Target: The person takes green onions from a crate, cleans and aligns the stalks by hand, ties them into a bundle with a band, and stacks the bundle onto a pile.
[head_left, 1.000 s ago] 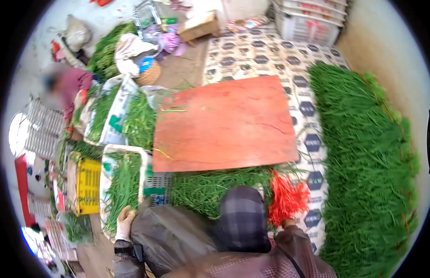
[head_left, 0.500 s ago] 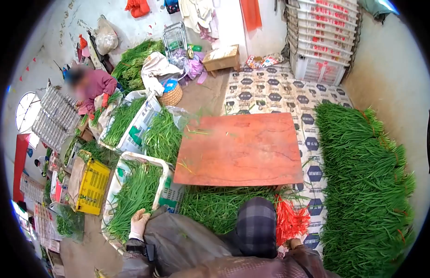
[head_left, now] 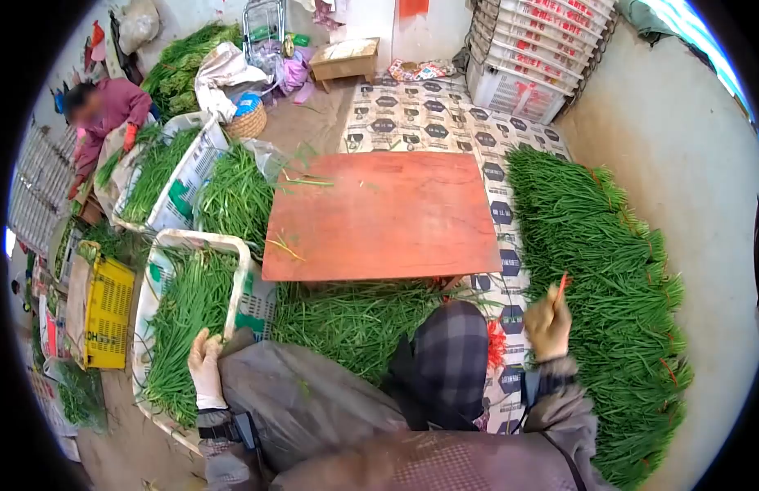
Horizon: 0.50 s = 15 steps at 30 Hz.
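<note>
My right hand (head_left: 549, 327), in a worn glove, is raised to the right of my knee. A short red plastic strip (head_left: 563, 283) sticks up from its pinched fingers. Behind my knee, a bundle of red strips (head_left: 496, 342) is partly hidden. My left hand (head_left: 206, 368), in a pale glove, lies beside the white crate (head_left: 242, 266) with its fingers extended and nothing held in them. Long green leafy stalks (head_left: 191, 319) fill that crate. Bound bunches of the same greens (head_left: 596, 327) form a long row to my right.
A low red wooden table (head_left: 388, 217) stands before me, with loose greens (head_left: 347, 315) beneath it. A yellow crate (head_left: 109, 315) and another filled crate (head_left: 183, 176) are on the left. Stacked white baskets (head_left: 531, 57) stand at the back. A co-worker (head_left: 113, 114) handles greens at upper left.
My right hand has come up from beside the red bundle, now with a strip in its fingers. My left hand stays beside the crate. The view has shifted, moving the scene left and upward.
</note>
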### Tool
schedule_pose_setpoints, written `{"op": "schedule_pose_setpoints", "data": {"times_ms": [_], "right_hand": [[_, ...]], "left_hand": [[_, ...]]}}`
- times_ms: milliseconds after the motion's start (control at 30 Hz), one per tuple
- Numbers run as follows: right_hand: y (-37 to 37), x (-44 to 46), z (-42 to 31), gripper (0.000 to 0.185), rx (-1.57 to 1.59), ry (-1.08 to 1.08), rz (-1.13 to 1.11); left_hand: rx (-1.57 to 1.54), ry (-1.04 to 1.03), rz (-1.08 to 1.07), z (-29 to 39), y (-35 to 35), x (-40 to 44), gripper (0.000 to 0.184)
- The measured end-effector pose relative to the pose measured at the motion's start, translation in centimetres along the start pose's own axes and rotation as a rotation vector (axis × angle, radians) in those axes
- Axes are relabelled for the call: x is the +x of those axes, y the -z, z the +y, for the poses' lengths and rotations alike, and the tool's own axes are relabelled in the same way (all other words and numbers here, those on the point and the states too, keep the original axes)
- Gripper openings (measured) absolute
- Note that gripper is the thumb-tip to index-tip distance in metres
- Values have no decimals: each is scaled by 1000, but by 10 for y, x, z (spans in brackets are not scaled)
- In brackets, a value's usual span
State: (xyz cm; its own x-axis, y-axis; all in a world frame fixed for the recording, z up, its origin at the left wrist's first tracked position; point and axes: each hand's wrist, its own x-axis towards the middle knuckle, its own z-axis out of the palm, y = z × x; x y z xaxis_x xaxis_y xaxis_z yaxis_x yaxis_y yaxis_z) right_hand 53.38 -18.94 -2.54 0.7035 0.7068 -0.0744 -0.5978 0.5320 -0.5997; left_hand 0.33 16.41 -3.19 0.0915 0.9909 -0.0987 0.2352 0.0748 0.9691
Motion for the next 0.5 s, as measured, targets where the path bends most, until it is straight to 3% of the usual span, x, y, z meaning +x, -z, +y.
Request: {"op": "schedule_pose_setpoints", "data": {"times_ms": [33, 100, 167, 267, 400, 500], "right_hand": [[-36, 27, -11, 24, -12, 31, -48], [-82, 81, -19, 26, -113, -16, 58], [-99, 138, 2, 22, -239, -109, 278], [-103, 193, 79, 21, -250, -257, 178], [-124, 196, 210, 25, -284, -473, 143], [-100, 217, 306, 27, 38, -582, 65]], "left_hand": [[1, -14, -3, -5, 4, 3, 46], [-120, -39, 55, -1, 3, -2, 45], [-126, -4, 60, 2, 14, -4, 46], [-111, -29, 71, -6, 50, 0, 44], [-81, -41, 135, -19, 78, -10, 45], [21, 19, 166, -55, 100, -20, 45]]}}
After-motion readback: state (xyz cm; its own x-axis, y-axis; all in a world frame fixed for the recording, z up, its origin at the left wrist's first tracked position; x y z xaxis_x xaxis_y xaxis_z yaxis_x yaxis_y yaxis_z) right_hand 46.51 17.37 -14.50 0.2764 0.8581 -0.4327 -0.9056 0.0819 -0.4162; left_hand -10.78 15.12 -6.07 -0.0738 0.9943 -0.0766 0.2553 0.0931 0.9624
